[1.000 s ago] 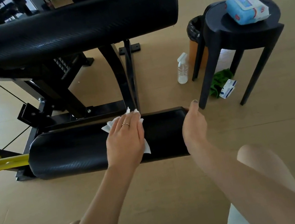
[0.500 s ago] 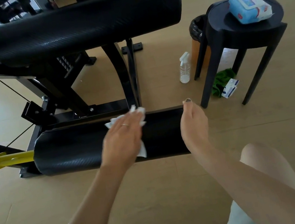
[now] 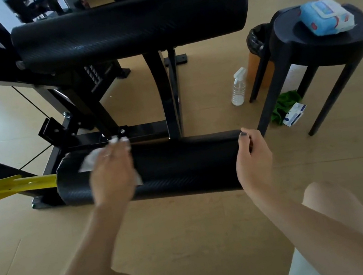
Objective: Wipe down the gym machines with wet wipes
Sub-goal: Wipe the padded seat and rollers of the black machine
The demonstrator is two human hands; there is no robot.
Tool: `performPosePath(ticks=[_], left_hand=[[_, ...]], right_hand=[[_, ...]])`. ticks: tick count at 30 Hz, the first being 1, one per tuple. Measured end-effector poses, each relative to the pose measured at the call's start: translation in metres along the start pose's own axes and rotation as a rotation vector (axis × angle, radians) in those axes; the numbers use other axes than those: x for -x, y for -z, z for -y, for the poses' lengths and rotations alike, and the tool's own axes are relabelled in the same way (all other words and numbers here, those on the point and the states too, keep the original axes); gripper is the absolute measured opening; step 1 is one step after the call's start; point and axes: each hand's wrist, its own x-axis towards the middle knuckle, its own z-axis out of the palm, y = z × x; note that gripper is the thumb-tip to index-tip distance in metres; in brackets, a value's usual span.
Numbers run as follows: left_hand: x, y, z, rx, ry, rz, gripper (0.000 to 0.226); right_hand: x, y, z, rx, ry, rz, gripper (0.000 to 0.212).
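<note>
A black gym machine stands in front of me with a long upper pad point(image 3: 131, 22) and a lower roller pad point(image 3: 180, 164) near the floor. My left hand point(image 3: 111, 171) lies flat on the left part of the lower roller, pressing a white wet wipe point(image 3: 89, 162) against it; the hand is blurred. My right hand point(image 3: 253, 156) rests over the roller's right end, thumb on top. A blue pack of wet wipes point(image 3: 326, 16) lies on a black stool point(image 3: 301, 53) at the right.
A clear spray bottle point(image 3: 238, 87) stands on the wooden floor beside the stool. A bin with a black liner point(image 3: 255, 39) is behind it. A green cloth point(image 3: 285, 103) and a small white box point(image 3: 294, 114) lie under the stool. A yellow lever point(image 3: 3, 189) juts in from the left.
My left hand has slid the wipe leftward along the lower roller. My right hand has stayed at the roller's right end. The view has shifted slightly.
</note>
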Motion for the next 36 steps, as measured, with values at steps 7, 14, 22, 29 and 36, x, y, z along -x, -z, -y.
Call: performPosePath(ticks=[7, 14, 22, 29, 36], left_hand=[[0.02, -0.02, -0.19, 0.152, -0.432, 0.071, 0.05], [0.006, 0.007, -0.08, 0.176, -0.217, 0.112, 0.042], [0.003, 0.0, -0.065, 0.068, -0.051, 0.056, 0.045], [0.024, -0.022, -0.207, 0.059, -0.483, 0.189, 0.065], [0.005, 0.002, -0.102, 0.146, -0.247, 0.168, 0.043]], right_hand=[[-0.025, 0.007, 0.021, -0.174, -0.33, 0.083, 0.04], [-0.01, 0.001, 0.02, -0.011, -0.11, -0.009, 0.045], [0.002, 0.003, 0.005, -0.028, -0.005, 0.035, 0.028], [-0.029, 0.009, 0.025, -0.245, -0.316, 0.116, 0.046], [-0.017, 0.009, 0.025, -0.133, -0.178, 0.095, 0.049]])
